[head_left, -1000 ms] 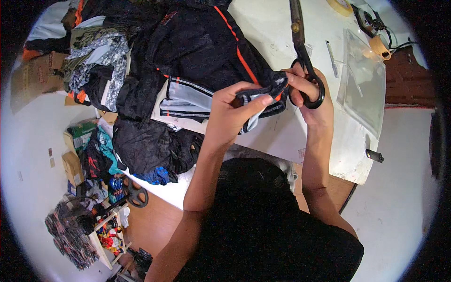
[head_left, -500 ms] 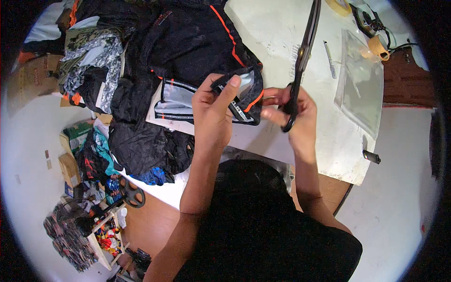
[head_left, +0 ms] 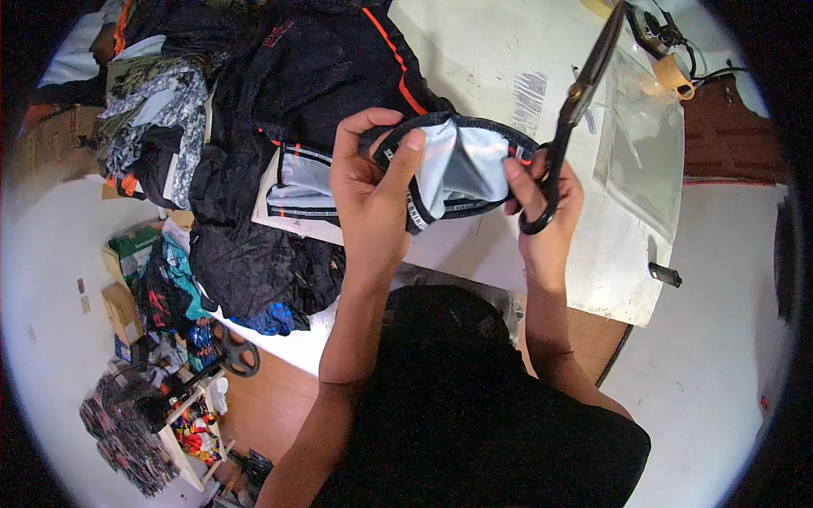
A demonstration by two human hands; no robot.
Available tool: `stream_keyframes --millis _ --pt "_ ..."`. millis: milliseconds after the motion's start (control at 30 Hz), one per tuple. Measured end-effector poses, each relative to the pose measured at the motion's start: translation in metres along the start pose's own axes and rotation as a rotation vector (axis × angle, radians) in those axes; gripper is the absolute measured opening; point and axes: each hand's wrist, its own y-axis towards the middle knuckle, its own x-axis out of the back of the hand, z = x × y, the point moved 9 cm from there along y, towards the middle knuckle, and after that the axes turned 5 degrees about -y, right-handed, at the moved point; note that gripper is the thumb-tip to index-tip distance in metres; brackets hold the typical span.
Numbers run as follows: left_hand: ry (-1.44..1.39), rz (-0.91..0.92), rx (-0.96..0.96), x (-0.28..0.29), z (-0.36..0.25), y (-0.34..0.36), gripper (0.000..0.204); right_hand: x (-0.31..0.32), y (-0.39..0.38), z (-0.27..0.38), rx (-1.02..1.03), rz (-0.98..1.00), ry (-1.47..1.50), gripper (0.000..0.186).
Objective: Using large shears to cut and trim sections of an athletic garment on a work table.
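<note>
My left hand (head_left: 368, 182) is closed on the black-edged opening of a garment, its thumb pressed onto the band. The opening is spread, showing pale grey lining (head_left: 466, 169), with small orange marks at its right side. My right hand (head_left: 546, 203) holds black-handled scissors (head_left: 577, 91) by the loops, blades pointing up and away, while its thumb and fingers touch the garment's right edge. The rest of the black garment (head_left: 334, 72), with an orange stripe along its side, lies behind on the white table (head_left: 457, 51). A lining strip with dark borders shows left of my left hand.
Piled fabrics (head_left: 152, 118) cover the table's left. At its right lie a clear plastic sheet (head_left: 639, 169), a tan tape roll (head_left: 673, 76) and a small black object (head_left: 665, 273) on the edge. A wooden rack (head_left: 195, 432) and cardboard boxes (head_left: 123, 313) stand lower left.
My left hand has moved left and upward. The garment's opening has been spread wide, exposing more lining, and my right hand has turned, tilting the scissor blades to the right.
</note>
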Motion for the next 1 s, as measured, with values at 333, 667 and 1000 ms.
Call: stream_keyframes --millis 333,667,1000 --pt "0.165 0.317 0.151 -0.017 -0.005 -0.003 0.041 0.013 0.049 0.041 0.181 -0.124 -0.020 0.021" --pt "-0.224 0.150 0.245 -0.016 0.004 0.008 0.042 0.004 0.061 0.014 0.087 -0.001 -0.376 0.026" --pt "-0.377 0.121 0.180 -0.030 0.005 0.020 0.046 0.026 -0.032 0.001 -0.087 0.649 0.142 0.054"
